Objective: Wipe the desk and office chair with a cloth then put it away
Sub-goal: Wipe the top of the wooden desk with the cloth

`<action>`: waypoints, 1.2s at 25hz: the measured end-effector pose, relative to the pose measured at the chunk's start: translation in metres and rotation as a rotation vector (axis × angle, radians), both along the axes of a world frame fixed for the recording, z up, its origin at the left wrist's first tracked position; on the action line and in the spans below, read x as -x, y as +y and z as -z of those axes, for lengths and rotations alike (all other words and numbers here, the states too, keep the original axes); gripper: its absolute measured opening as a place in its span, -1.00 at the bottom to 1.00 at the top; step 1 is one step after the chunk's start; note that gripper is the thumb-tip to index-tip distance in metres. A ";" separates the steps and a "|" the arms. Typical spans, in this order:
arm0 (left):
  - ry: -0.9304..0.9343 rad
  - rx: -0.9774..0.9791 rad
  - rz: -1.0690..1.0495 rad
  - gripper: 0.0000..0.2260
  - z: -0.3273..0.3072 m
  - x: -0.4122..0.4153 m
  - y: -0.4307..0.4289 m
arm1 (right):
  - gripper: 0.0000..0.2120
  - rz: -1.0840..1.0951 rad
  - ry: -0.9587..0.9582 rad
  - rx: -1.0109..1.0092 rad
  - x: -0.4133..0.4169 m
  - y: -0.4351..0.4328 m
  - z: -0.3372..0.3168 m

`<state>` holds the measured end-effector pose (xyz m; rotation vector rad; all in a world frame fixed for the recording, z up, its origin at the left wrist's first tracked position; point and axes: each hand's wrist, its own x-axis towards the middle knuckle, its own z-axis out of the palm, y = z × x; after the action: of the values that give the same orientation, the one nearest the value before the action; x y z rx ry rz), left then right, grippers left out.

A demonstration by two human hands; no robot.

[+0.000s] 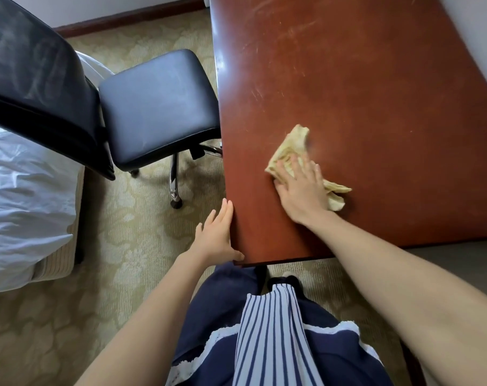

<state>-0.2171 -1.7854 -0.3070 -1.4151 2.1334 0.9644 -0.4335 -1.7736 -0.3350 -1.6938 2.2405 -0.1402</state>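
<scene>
A crumpled yellow cloth (291, 146) lies on the reddish-brown desk (362, 87), near its left front part. My right hand (302, 188) presses flat on the cloth with straight, spread fingers, and cloth sticks out ahead of and behind the palm. My left hand (218, 232) rests against the desk's left edge close to the front corner, fingers straight along the edge. The black office chair has its seat (158, 107) left of the desk and its backrest (38, 79) further left.
A bed with white bedding (22, 196) stands at the far left behind the chair. Patterned beige carpet (130, 232) covers the floor between bed, chair and desk. A white wall (476, 32) borders the desk's right side. The desk top shows scratch marks.
</scene>
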 end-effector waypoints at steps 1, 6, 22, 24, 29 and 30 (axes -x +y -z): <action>0.045 -0.010 -0.035 0.02 0.000 -0.003 -0.002 | -0.51 -0.060 -0.007 0.004 -0.020 0.001 0.001; 0.306 -0.020 -0.258 -0.29 0.002 -0.018 0.000 | -0.54 -0.460 -0.049 0.061 -0.067 0.057 0.004; 0.361 0.024 -0.432 -0.42 -0.010 -0.020 0.043 | -0.55 0.064 -0.025 -0.023 0.022 0.026 -0.001; 0.363 0.031 -0.452 -0.42 -0.010 -0.023 0.047 | -0.53 -0.046 -0.055 -0.012 -0.016 0.017 -0.005; 0.394 0.083 -0.518 -0.42 -0.011 -0.029 0.050 | -0.51 -0.577 0.019 -0.008 -0.082 0.065 0.001; 0.393 0.087 -0.528 -0.42 -0.011 -0.029 0.050 | -0.51 -0.639 0.051 0.000 -0.078 0.076 0.003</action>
<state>-0.1877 -1.7350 -0.2956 -2.0336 2.1167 1.4578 -0.3550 -1.6976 -0.3384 -2.3309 1.6178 0.0562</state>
